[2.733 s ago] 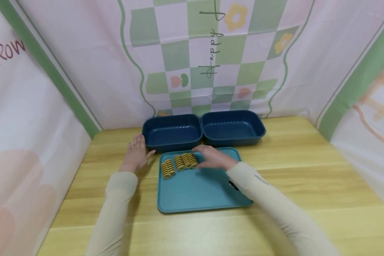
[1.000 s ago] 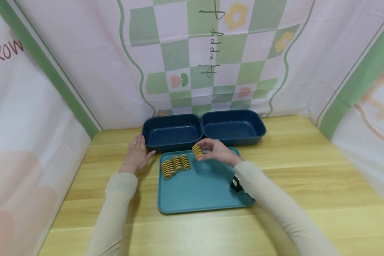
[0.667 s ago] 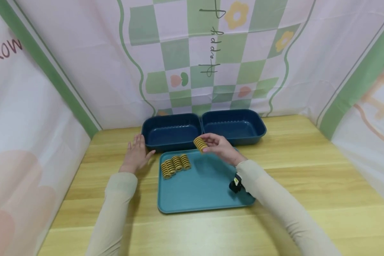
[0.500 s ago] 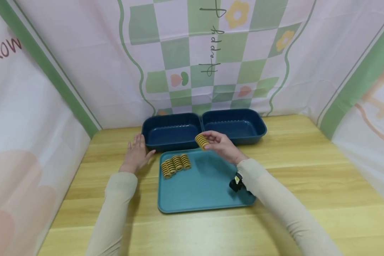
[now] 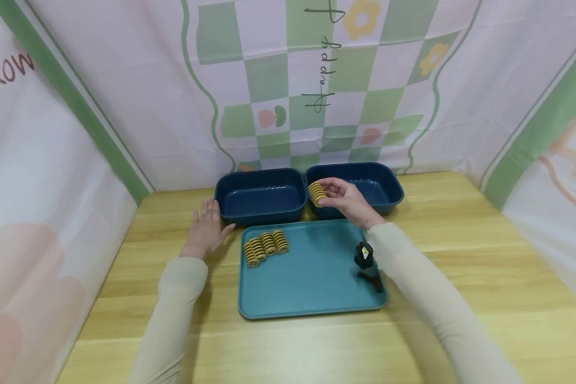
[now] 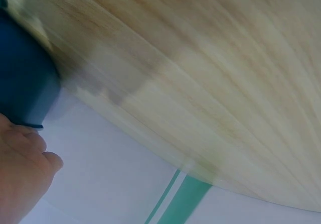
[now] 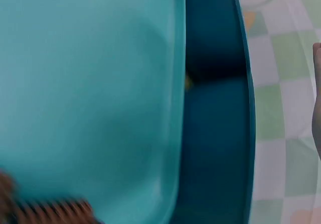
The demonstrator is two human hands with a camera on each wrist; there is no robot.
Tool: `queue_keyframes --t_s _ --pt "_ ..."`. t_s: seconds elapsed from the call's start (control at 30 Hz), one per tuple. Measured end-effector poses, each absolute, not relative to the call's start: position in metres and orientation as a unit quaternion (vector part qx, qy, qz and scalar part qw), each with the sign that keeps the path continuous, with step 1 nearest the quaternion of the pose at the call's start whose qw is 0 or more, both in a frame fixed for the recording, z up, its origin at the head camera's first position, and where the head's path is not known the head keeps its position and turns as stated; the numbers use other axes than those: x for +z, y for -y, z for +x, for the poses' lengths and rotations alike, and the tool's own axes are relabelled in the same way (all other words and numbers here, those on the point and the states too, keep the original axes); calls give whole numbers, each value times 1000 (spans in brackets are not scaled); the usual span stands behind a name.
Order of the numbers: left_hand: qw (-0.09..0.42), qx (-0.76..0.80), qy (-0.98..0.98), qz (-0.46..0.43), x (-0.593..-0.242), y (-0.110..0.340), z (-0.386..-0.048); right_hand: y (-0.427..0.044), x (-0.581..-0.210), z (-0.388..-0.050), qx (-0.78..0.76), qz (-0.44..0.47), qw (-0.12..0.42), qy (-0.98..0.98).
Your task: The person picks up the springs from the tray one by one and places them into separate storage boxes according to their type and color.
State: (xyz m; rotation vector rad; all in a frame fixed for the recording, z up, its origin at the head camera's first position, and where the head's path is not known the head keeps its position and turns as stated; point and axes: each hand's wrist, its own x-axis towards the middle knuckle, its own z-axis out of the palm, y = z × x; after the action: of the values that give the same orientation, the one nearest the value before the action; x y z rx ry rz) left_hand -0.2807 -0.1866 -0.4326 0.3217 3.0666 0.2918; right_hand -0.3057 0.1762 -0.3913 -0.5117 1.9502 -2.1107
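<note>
My right hand [image 5: 350, 200] pinches a ribbed, yellow-brown coil-like piece [image 5: 317, 194] between thumb and fingers, above the front left part of the right dark blue bin [image 5: 386, 205]. Several like pieces [image 5: 266, 245] lie side by side at the back left of the teal tray [image 5: 312, 288]. Whether they are springs or stacked rings, I cannot tell. My left hand [image 5: 205, 229] rests with straight fingers against the left side of the left blue bin [image 5: 264, 220]. In the left wrist view, that hand [image 6: 25, 163] is at the bin's edge. The held piece is not identifiable in the right wrist view.
Both bins stand side by side behind the tray, against a patterned cloth wall [image 5: 264, 80]. A black device [image 5: 364, 256] on the right wrist hangs over the tray's right side. Wooden table [image 5: 470, 240] surrounds the tray; cloth also lines both sides.
The right hand picked up one piece from the right end of the row, then carried it up and rightward, over the right bin. The left hand stays at the left bin.
</note>
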Motion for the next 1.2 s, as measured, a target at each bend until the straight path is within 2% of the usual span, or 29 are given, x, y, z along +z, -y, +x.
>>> queue_keyframes --t_s 0.3,0.43,0.6,1.03,1.2 --pt "26 92 -990 104 -433 187 -283 -187 -386 -342 -532 -145 65 -832" --pt "21 87 -991 103 -433 188 -283 -186 -389 -355 -373 -171 51 -910" --pt "17 77 -991 104 -435 187 -283 -180 -396 -365 -229 -219 66 -946" --pt "20 84 -991 97 -430 186 -282 -168 -407 -379 -158 -222 139 -952" --pt "28 78 -992 96 -433 187 -282 -168 -411 -380 -149 -226 147 -951"
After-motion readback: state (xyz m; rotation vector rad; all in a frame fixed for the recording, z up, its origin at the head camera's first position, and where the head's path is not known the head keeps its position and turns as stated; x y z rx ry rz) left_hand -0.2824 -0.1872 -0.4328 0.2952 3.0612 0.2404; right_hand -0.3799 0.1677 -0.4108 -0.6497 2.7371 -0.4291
